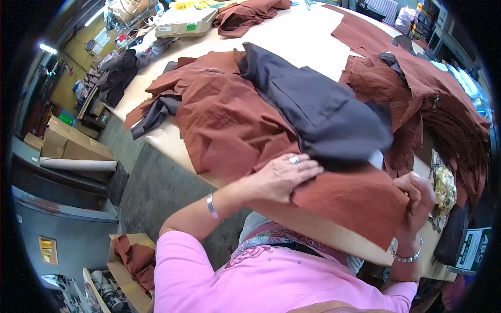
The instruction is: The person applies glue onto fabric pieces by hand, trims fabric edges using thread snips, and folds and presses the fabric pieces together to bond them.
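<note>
My left hand (288,178), wearing a ring, rests palm down on the rust-brown fabric, its fingers stretched towards the right. Between my hands, a rust-brown cloth piece (350,201) spreads over the near table edge. At that piece's right side my right hand (416,197) is closed round the cloth; it looks slightly blurred. A dark grey fabric panel (318,112) lies just beyond my hands, partly over the brown fabric. Further left, a rumpled heap of rust-brown cloth (222,115) covers part of the table, with its near side hanging over the edge.
The pale table (302,23) curves around me. More brown cloth pieces (443,112) are piled at the right, beside a crumpled plastic bag (442,193). A flat cardboard box (185,23) sits at the back left. On the floor side, a carton (136,276) holds brown cloth.
</note>
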The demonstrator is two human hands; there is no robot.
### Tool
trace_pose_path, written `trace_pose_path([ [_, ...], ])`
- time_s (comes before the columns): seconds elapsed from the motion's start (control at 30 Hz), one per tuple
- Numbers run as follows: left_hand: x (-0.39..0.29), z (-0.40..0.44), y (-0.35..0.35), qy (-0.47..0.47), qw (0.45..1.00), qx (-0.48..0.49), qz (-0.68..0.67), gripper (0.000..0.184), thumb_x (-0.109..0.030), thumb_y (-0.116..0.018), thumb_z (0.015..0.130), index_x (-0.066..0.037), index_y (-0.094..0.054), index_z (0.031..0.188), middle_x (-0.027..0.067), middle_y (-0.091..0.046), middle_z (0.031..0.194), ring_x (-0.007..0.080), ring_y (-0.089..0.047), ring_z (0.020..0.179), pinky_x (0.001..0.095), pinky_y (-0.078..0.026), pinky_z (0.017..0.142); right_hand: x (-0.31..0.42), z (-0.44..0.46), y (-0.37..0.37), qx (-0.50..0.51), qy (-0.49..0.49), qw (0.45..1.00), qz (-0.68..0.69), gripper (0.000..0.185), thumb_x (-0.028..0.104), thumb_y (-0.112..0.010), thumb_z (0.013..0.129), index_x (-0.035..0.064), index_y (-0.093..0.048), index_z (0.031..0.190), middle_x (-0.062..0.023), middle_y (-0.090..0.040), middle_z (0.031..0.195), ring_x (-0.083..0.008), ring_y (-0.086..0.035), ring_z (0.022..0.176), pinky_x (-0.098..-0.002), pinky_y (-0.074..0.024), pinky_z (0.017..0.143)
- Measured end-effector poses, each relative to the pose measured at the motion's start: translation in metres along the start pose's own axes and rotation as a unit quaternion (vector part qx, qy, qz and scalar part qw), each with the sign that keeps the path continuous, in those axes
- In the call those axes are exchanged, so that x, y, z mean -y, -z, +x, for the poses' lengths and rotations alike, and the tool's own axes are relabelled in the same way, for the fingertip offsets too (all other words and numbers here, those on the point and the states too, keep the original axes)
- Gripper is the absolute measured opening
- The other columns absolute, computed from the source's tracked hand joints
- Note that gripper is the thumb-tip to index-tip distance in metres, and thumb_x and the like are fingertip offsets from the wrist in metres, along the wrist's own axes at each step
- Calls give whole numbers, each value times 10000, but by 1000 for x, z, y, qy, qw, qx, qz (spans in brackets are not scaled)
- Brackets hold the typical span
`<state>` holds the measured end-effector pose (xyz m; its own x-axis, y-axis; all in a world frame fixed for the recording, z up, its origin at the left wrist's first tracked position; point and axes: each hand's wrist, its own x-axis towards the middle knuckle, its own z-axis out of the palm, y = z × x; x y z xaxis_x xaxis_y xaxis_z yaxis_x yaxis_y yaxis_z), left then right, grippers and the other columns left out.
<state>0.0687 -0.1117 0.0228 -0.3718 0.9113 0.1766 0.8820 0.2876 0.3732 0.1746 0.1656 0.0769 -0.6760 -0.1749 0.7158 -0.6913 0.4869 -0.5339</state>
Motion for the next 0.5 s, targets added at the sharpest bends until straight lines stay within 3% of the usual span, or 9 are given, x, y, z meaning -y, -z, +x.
trace_pose_path([
  [0.07,-2,-1,-20,-18,996,-78,-46,461,-120,-630,673,-55,-569,1126,112,-599,1102,295,-550,1057,378,-416,933,10,16,2,-24,-8,999,33,412,14,-575,825,26,-451,1218,-90,-601,960,-186,-559,786,-285,-436,736],
  [0.1,-13,1,-16,10,989,-131,-71,258,-51,-572,709,-45,-620,963,102,-639,939,281,-596,924,360,-455,841,12,22,2,-35,-41,998,12,393,28,-570,842,29,-454,1217,-76,-597,957,-150,-546,785,-258,-425,723],
  [0.23,-9,-1,-25,88,969,-185,-134,255,-63,-599,666,-39,-623,919,131,-615,815,297,-596,832,387,-466,786,-23,54,-9,-116,-111,983,-84,371,21,-554,862,41,-464,1221,-9,-566,908,-44,-480,747,-180,-385,664],
  [0.33,-10,-3,-24,118,971,-152,-141,214,-72,-618,687,-40,-617,899,139,-598,784,314,-588,816,394,-465,745,-45,56,-19,-95,-174,980,34,379,4,-546,855,59,-475,1223,37,-529,864,-30,-461,738,-170,-384,672],
  [0.4,-13,-2,-21,135,971,-153,-123,179,-102,-628,726,-43,-603,894,145,-590,772,330,-581,816,407,-455,732,-56,57,-23,-96,-148,984,-23,341,71,-515,883,79,-481,1222,58,-484,845,-31,-450,748,-171,-379,685],
  [0.5,-18,-1,-13,149,975,-92,-138,187,-140,-637,767,-29,-587,909,161,-590,802,350,-582,820,405,-451,722,-86,44,-21,-71,-214,973,55,324,136,-497,895,76,-480,1213,36,-481,945,-30,-449,797,-175,-380,708],
])
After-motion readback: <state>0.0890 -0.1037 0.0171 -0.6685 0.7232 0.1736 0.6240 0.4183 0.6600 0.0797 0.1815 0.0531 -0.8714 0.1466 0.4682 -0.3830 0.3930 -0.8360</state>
